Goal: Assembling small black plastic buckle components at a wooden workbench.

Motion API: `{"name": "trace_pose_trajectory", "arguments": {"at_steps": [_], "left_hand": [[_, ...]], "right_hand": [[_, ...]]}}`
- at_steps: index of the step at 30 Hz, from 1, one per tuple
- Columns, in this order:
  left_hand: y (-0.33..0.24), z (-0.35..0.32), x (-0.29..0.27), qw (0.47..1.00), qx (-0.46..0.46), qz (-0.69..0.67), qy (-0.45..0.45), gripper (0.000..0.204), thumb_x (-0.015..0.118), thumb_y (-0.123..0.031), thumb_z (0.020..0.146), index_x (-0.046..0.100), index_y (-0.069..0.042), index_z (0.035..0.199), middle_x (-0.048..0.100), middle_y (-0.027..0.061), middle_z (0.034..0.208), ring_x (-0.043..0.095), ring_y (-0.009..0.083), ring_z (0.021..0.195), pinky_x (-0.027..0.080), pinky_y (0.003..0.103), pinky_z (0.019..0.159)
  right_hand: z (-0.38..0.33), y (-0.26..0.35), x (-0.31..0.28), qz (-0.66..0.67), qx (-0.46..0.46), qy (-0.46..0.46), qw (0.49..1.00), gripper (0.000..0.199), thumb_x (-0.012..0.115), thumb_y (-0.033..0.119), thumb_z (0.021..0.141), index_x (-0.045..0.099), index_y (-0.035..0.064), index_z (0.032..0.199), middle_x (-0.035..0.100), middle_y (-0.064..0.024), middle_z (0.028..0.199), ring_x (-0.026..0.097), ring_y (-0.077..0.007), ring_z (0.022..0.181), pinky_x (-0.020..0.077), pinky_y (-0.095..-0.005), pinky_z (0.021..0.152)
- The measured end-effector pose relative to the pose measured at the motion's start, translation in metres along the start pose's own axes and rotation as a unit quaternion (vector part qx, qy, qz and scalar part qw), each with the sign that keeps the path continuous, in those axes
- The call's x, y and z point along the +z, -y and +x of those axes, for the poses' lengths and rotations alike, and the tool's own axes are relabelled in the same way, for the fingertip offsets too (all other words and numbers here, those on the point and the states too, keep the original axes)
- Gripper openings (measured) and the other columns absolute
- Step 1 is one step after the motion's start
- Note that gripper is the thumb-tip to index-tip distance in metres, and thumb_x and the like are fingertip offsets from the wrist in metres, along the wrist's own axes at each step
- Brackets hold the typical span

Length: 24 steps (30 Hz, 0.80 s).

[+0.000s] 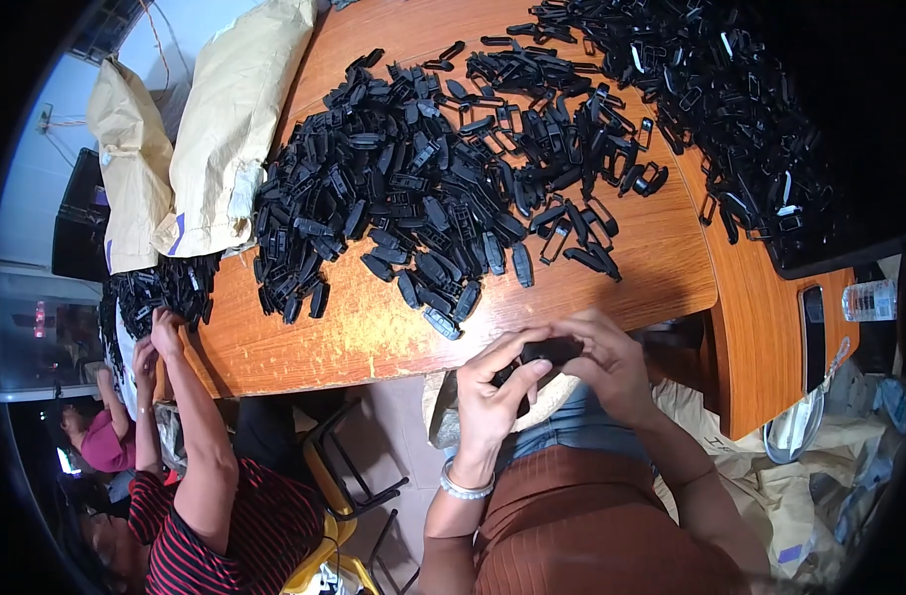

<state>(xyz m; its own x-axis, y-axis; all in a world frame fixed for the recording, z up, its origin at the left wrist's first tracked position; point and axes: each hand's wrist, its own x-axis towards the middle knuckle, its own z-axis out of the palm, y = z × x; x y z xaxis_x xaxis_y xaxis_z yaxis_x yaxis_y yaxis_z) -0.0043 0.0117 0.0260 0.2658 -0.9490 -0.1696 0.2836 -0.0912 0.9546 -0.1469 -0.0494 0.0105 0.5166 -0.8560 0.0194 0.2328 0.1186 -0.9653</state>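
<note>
A small black plastic part (554, 349) is held between my two hands, just off the table's front edge and above my lap. My left hand (492, 385), with a pale beaded bracelet at the wrist, grips it with thumb and bent fingers. From the other side my right hand (611, 362) pinches it, thumb and fingertips closed on its end. Fingers cover much of the part, so its exact kind cannot be made out. Nearest on the table lies a heap of black oval plastic housings (403, 178); thin black frames (557, 233) are scattered to its right.
The wooden table (344, 342) curves in front of me. A large pile of black frames (730, 109) fills the far right. Paper sacks (240, 129) stand at the left. A phone (815, 317) and a clear bottle (869, 300) are right. A co-worker's arm (200, 426) works at the left.
</note>
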Motion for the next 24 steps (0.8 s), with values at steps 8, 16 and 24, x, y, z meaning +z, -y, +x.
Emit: {"name": "trace_pose_trajectory", "arguments": {"at_steps": [8,16,24], "left_hand": [[0.027,-0.003,-0.022,0.978,-0.102,-0.166,0.078,0.027,0.062,-0.007,0.08,0.062,0.006,0.104,0.062,0.009,0.074,0.047,0.0087,0.043,0.038,0.019,0.044],[0.025,-0.013,-0.03,0.996,-0.083,0.006,0.015,0.025,0.063,-0.004,0.079,0.063,0.003,0.103,0.062,0.0084,0.073,0.054,0.0136,0.048,0.042,0.024,0.048],[0.023,-0.008,-0.019,0.808,0.264,0.525,-0.043,0.022,0.067,-0.006,0.074,0.061,-0.001,0.094,0.057,0.0118,0.083,0.058,0.0272,0.072,0.048,0.034,0.058]], "right_hand": [[-0.008,-0.015,-0.015,0.073,0.034,0.057,0.995,0.026,0.07,0.001,0.072,0.063,-0.0056,0.097,0.055,-0.0054,0.088,0.055,-0.0107,0.08,0.0454,-0.0225,0.071],[0.001,-0.026,-0.02,-0.016,0.087,0.132,0.987,0.017,0.058,-0.008,0.076,0.065,-0.004,0.092,0.057,-0.0067,0.083,0.056,-0.0103,0.065,0.0462,-0.0205,0.06],[0.026,-0.01,-0.03,-0.359,-0.134,-0.112,0.917,0.013,0.056,-0.002,0.082,0.062,-0.0014,0.094,0.057,-0.0079,0.081,0.054,-0.0127,0.059,0.0423,-0.0249,0.051]]}}
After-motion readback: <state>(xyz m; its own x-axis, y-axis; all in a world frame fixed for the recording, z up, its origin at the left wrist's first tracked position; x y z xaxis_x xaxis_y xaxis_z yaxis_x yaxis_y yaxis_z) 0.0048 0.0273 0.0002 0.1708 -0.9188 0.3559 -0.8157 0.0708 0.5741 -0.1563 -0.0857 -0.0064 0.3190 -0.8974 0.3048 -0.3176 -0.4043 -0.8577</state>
